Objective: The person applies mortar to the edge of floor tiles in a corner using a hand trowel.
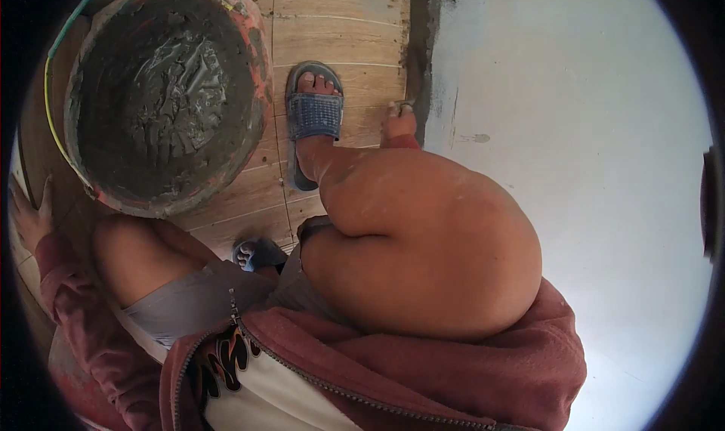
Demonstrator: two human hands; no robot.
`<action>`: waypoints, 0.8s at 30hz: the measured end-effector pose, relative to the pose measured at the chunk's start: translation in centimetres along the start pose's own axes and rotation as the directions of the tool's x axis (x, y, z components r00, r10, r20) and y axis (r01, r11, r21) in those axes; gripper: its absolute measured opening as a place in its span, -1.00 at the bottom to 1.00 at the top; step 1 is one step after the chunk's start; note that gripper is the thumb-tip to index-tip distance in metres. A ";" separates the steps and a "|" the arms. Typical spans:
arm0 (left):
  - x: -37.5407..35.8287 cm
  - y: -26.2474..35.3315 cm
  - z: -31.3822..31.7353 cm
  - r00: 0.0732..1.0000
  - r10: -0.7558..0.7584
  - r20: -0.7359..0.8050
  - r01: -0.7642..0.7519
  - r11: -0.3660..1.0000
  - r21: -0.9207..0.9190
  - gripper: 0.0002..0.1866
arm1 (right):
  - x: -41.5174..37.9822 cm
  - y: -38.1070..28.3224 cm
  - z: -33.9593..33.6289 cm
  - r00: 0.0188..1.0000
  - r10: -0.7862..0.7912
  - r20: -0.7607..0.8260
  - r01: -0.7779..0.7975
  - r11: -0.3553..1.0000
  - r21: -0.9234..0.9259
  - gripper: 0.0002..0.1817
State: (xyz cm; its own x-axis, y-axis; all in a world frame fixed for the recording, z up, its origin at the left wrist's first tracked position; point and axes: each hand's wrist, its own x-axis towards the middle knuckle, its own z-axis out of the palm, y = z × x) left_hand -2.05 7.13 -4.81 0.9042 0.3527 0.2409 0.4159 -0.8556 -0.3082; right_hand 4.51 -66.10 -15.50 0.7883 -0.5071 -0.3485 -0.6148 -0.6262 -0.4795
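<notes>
My left hand [32,218] is at the far left, below the bucket's rim, with its fingers apart and nothing visible in it. Down at the foot of the wall, my right hand [400,123] shows partly beyond my raised knee. Its fingers are curled beside the dark grey strip of wet mortar [421,76]; whatever they hold is too small and hidden to name. A large reddish bucket [261,61] stands at the upper left, coated with mortar. Wet grey cement mortar [177,91] fills much of it, its surface smeared and ridged.
A yellow-green bucket handle [50,102] loops out to the left. My sandalled foot [316,114] stands between bucket and wall. The wood-look tile floor [336,34] carries mortar crumbs. On the right, the pale wall [574,129] rises close to my knee.
</notes>
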 end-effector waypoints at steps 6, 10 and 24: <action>-0.2 1.9 -1.8 0.997 -0.054 -0.048 0.059 0.991 0.119 -0.17 | -1.4 -1.8 -0.9 0.979 -0.109 -0.173 0.104 0.994 -0.037 -0.73; 0.3 -0.7 0.7 0.987 0.055 -0.153 -0.058 0.998 -0.019 -0.16 | 2.7 -2.2 0.5 0.997 -0.058 -0.041 0.052 0.987 -0.153 -0.72; -0.8 0.8 0.0 0.998 -0.009 -0.058 0.010 1.000 0.026 -0.21 | 6.5 -9.4 0.5 0.962 -0.225 -0.151 0.192 0.960 -0.205 -0.64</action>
State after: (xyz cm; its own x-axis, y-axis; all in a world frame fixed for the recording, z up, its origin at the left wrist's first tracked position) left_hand -2.44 6.21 -5.28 0.8932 0.3377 0.2968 0.4277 -0.8416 -0.3298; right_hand 15.45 -63.22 -13.60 0.8934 -0.4366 -0.1055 -0.4434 -0.8198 -0.3623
